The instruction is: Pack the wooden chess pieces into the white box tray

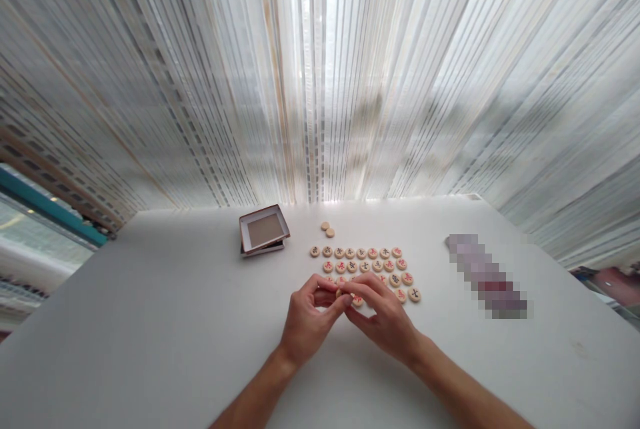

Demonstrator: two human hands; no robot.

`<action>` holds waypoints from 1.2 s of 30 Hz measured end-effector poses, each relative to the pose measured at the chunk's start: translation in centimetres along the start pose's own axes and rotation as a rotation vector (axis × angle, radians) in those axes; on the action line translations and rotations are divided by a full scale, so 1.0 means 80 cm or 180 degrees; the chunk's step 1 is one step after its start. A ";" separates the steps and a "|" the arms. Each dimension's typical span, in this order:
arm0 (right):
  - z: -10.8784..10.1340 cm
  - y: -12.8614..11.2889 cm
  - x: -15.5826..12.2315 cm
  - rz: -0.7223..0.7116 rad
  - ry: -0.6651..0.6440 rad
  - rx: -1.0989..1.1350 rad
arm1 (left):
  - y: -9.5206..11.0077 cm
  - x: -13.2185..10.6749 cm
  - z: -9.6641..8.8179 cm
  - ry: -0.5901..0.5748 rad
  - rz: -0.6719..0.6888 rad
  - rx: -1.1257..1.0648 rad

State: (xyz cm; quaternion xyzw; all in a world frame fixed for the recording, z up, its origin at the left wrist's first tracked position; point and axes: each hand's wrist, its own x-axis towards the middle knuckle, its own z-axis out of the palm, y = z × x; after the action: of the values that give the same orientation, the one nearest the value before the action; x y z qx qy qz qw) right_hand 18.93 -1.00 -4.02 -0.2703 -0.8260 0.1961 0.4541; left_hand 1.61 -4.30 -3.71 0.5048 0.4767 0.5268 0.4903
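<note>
Grasping one small round piece (339, 294) together, the left hand (306, 319) and the right hand (387, 315) meet with thumbs and bent fingers drawn in about it; most of the piece is hidden, and whether it is raised or touches the table (200, 349) cannot be told. The grasped piece is at the near left end of four rows of wooden discs (365, 267), which lie flat in front of the hands, marked with black or red characters. Eight discs make up the farthest row and seven the next, while the fingers partly cover the two nearest rows. One red-marked disc (357, 299) shows just beside the right hand's fingers. Beyond the rows, near the curtain, two plain discs (328, 229) lie touching, their upper faces without visible marks. To their left, an open shallow box (265, 231) rests askew on another box part (263, 251). Well apart on the right, a long object (487, 279) lies aslant, too blurred to identify. White striped curtain (225, 69) hangs along the far side of the table, with light coming through it.
</note>
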 end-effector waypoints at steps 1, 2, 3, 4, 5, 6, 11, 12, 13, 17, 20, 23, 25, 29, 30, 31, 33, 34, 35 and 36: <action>0.000 -0.001 0.000 -0.0001 0.0003 0.0000 | 0.000 0.000 -0.001 -0.0012 -0.0004 -0.0019; -0.001 -0.001 0.000 -0.0002 0.0008 0.0004 | 0.001 0.000 -0.001 -0.0025 0.0002 -0.0036; -0.001 -0.002 0.000 -0.0002 0.0017 0.0011 | 0.002 0.000 -0.001 -0.0040 0.0011 -0.0049; -0.001 -0.002 0.000 0.0002 0.0026 0.0017 | 0.003 0.001 -0.002 -0.0061 0.0016 -0.0060; -0.001 -0.002 0.001 0.0010 0.0031 0.0023 | 0.003 0.001 -0.002 -0.0087 0.0020 -0.0067; -0.001 -0.003 0.001 0.0016 0.0028 0.0028 | 0.004 0.001 -0.002 -0.0109 0.0022 -0.0070; -0.001 0.000 0.001 0.0027 0.0000 0.0052 | 0.003 0.003 -0.002 -0.0173 0.0040 -0.0119; -0.001 0.001 0.000 0.0037 0.0010 0.0059 | 0.003 0.003 -0.002 -0.0198 0.0037 -0.0148; -0.001 0.001 0.000 0.0044 0.0023 0.0070 | 0.003 0.003 -0.002 -0.0233 0.0035 -0.0173; -0.001 0.002 0.000 0.0057 0.0025 0.0096 | 0.006 0.003 -0.002 -0.0315 0.0075 -0.0167; -0.002 0.002 0.000 0.0064 0.0033 0.0063 | 0.007 0.002 -0.001 -0.0332 0.0097 -0.0138; -0.002 0.003 0.000 0.0072 0.0043 0.0047 | 0.007 0.001 -0.001 -0.0369 0.0077 -0.0146; -0.002 0.003 0.000 0.0071 0.0047 0.0054 | 0.007 0.001 -0.002 -0.0399 0.0081 -0.0149; -0.001 0.004 0.001 0.0058 0.0068 0.0064 | 0.006 0.000 -0.002 -0.0429 0.0143 -0.0121; -0.001 0.004 0.001 0.0056 0.0069 0.0061 | 0.006 0.000 -0.003 -0.0425 0.0157 -0.0119; -0.002 0.003 0.001 0.0052 0.0067 0.0057 | 0.006 0.000 -0.003 -0.0418 0.0170 -0.0120; -0.003 0.001 0.001 0.0048 0.0044 0.0048 | 0.005 0.000 -0.003 -0.0388 0.0198 -0.0107; -0.004 0.000 0.001 0.0037 0.0026 0.0041 | 0.006 0.001 -0.003 -0.0365 0.0213 -0.0094; -0.005 0.000 0.002 0.0023 -0.0003 0.0032 | 0.006 0.001 -0.002 -0.0337 0.0221 -0.0081; -0.005 -0.001 0.002 0.0007 -0.0035 0.0017 | 0.007 0.001 -0.002 -0.0311 0.0218 -0.0070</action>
State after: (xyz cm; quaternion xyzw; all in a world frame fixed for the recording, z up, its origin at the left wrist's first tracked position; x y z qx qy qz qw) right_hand 19.22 -0.92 -3.66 -0.2688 -0.8277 0.2003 0.4500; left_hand 1.44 -4.24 -3.18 0.5405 0.4288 0.5233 0.5002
